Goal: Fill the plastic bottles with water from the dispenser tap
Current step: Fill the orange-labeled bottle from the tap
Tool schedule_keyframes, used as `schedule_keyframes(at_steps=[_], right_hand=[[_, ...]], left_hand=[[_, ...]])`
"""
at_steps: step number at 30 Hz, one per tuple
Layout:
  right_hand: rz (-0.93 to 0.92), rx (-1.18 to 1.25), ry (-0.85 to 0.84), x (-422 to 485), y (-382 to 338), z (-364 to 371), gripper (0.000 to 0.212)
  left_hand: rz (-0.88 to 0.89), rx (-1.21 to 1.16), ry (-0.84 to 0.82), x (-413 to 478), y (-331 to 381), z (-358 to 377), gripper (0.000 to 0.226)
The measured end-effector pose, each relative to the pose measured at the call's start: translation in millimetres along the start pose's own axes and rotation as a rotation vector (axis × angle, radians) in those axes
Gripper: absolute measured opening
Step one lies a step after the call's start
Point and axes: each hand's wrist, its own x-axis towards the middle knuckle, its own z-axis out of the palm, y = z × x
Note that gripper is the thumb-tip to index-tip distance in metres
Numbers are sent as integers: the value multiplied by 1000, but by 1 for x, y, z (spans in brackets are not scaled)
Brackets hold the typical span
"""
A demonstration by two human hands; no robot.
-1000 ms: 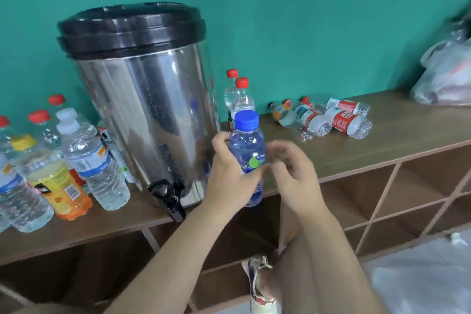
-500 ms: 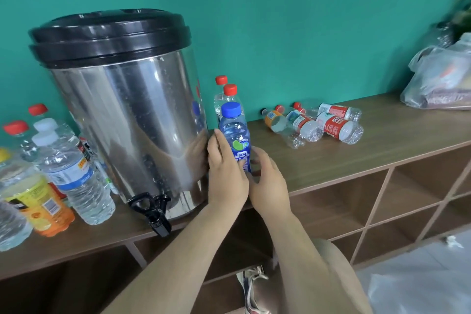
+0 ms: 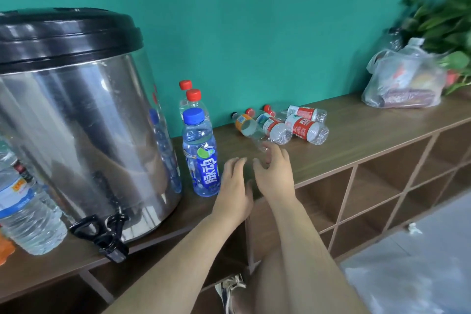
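My left hand (image 3: 234,183) is hovering over the front edge of the tabletop (image 3: 356,130) with its fingers straight and a little spread, and it is holding nothing. It is staying just beside the blue bottle (image 3: 201,155); whether the thumb is touching it, I cannot tell. My right hand (image 3: 274,173) is also wide and holding nothing. Its fingers are pointing toward the lying bottles (image 3: 293,125) and are coming very near the clear end of the nearest one, but the blur is hiding whether they are touching.

The blue bottle is standing upright with its cap on, close to the right side of the dispenser (image 3: 84,122). Two red-capped bottles (image 3: 193,102) are standing behind it by the wall. The lying bottles look empty and are resting in a small group further right. The tap (image 3: 107,234) is hanging over the tabletop edge, well to the left of both hands. More bottles (image 3: 25,206) are standing left of the dispenser.

I am judging that I am between two bottles now: one is set aside, and I am going for an empty one. The next move is asking for a firm but soft grip, because these bottles are light and round and may roll away. Then the cap must come off, and the mouth must go under the tap.
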Motion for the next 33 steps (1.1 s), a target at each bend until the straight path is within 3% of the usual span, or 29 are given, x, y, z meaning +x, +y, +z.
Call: schedule_keyframes(at_steps=[6,10,18,27,31,33], right_hand=[[27,-187,-75,50,33,1,77],[27,-231,-64,80,38,18,70],[43,-264,-17,91,40,27,65],[162,8,9,5,8,-2,54],[228,58,-4,-57,-14,-35,50],[244,72,20,-94,-22,-53,48]], left_hand=[[-109,-48,-48,65,2,44,77],[-147,-82,-54,93,-4,51,80],[-174,-125,-54,111,-11,51,65],[-193,-269,-40,48,0,25,63],[-316,-642,-86,-10,27,-2,51],[-319,-722,-87,-42,43,-17,49]])
